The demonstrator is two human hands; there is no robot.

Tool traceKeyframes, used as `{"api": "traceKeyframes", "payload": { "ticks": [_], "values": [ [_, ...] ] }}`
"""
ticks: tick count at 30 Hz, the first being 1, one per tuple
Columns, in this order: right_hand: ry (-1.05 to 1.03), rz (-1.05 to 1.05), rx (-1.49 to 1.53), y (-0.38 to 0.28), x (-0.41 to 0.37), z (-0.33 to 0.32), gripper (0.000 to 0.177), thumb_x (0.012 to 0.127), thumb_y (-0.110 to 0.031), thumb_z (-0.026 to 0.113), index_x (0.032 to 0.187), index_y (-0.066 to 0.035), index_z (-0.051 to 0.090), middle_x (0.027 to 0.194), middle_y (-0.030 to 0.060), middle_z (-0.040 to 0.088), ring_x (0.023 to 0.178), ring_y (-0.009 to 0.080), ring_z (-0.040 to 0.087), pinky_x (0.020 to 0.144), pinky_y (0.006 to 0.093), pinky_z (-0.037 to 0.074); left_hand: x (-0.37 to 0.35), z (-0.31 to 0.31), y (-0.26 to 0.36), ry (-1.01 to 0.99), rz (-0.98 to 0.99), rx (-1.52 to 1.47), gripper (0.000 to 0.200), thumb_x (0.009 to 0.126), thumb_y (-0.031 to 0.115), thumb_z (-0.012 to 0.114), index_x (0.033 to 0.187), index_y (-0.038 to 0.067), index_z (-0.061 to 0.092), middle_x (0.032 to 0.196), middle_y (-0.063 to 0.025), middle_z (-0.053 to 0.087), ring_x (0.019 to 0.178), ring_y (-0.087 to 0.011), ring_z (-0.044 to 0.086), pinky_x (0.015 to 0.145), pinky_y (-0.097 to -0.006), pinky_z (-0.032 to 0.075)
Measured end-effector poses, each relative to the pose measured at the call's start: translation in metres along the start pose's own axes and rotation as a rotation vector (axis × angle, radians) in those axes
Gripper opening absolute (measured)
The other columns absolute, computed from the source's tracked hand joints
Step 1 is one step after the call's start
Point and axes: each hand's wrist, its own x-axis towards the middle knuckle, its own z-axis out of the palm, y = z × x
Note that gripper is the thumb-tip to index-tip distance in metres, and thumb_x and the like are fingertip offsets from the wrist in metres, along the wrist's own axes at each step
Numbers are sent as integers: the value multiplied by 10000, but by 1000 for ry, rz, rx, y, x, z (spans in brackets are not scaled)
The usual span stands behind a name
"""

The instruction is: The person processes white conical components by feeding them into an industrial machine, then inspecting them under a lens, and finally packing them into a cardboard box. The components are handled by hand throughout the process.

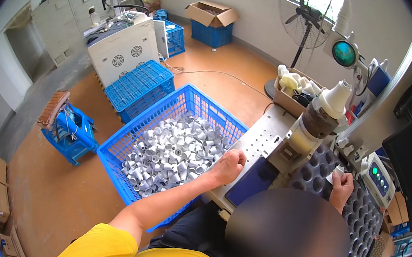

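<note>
My left hand (228,167) is closed over the near edge of the perforated metal worktable (262,130), beside a dark blue flat panel (253,181). Whatever its curled fingers may hold is hidden. A small white cone-shaped part (334,175) is pinched in my right hand (342,190), just above a dark tray with rows of round pockets (308,173). Left of the table, a blue plastic basket (114,166) contains a heap of similar grey-white cone-shaped parts (177,150). A machine head holding a large white cone (335,99) stands between my hands, farther back.
A control box with green lights (378,176) borders the tray on the right. Behind the machine sits a cardboard box of white pieces (291,104), with a standing fan (305,22) beyond. Blue crates (139,87) and a blue stool (69,132) stand on the floor to the left.
</note>
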Motion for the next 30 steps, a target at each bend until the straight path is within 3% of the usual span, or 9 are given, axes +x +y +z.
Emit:
{"api": "traceKeyframes", "payload": {
  "ticks": [7, 11, 12, 16, 18, 22, 25, 27, 30],
  "values": [
    [40, -21, -53, -2, 0, 0, 411, 801, -133, 710, 651, -87, 330, 640, -42, 311, 607, 94, 292, 532, 272, 289, 1, -1, 3, -28, -77, 12, 116, 683, -17, 482, 717, -15, 592, 763, -209, 616, 797, -347, 605, 742, -400, 476],
    [65, -33, -162, -10, -2, 0, 376, 781, -146, 704, 649, -77, 358, 627, -37, 339, 608, 98, 314, 534, 277, 310, 12, -1, -9, -33, -64, -110, 230, 641, 3, 412, 698, -26, 633, 698, -188, 647, 678, -252, 621, 680, -343, 481],
    [63, -15, -138, -16, -4, 0, 370, 781, -154, 704, 650, -74, 367, 625, -36, 349, 608, 100, 321, 533, 278, 315, 21, -6, -15, -76, 19, -148, 290, 634, 13, 347, 716, -12, 624, 687, -93, 621, 703, -185, 581, 694, -299, 467],
    [80, 76, -9, -11, 1, -3, 375, 764, -158, 722, 638, -87, 376, 631, -46, 357, 612, 84, 323, 536, 271, 316, 102, -26, 46, 47, -145, -173, 354, 832, 88, 357, 759, -21, 686, 723, -93, 660, 762, -166, 586, 743, -298, 461],
    [109, 146, 89, -6, 15, -5, 372, 761, -166, 725, 636, -90, 383, 638, -50, 355, 611, 81, 322, 540, 266, 315, 138, -32, 114, 196, 156, -325, 352, 823, 96, 380, 813, -40, 705, 803, -114, 686, 801, -183, 592, 759, -318, 468],
    [137, 4, 187, -98, 47, 2, 364, 785, -182, 720, 645, -85, 399, 644, -54, 355, 609, 68, 314, 529, 243, 297, 219, 1, 180, 185, 172, -485, 353, 805, 85, 370, 826, -28, 703, 916, -100, 671, 892, -217, 562, 800, -332, 448],
    [98, -156, 317, -169, 65, 31, 337, 805, -192, 720, 661, -81, 436, 646, -61, 362, 593, 62, 318, 513, 238, 290, 224, 12, 215, 87, 302, -156, 211, 773, 126, 515, 738, 82, 718, 818, -70, 645, 779, -228, 504, 827, -343, 398],
    [68, -263, 218, -191, 77, 56, 342, 809, -205, 733, 673, -62, 454, 629, -43, 389, 584, 73, 348, 507, 256, 313, 217, -6, 223, 259, 657, 378, 156, 749, 162, 577, 678, 140, 714, 760, -48, 634, 727, -222, 466, 833, -343, 375],
    [-71, -239, 89, -194, 69, 94, 363, 814, -227, 742, 691, -41, 455, 612, -11, 419, 587, 88, 381, 510, 280, 342, 199, -66, 195, 253, 592, 226, 158, 735, 208, 610, 582, 215, 646, 655, 22, 548, 907, -206, 395, 883, -332, 289]
  ]
}}
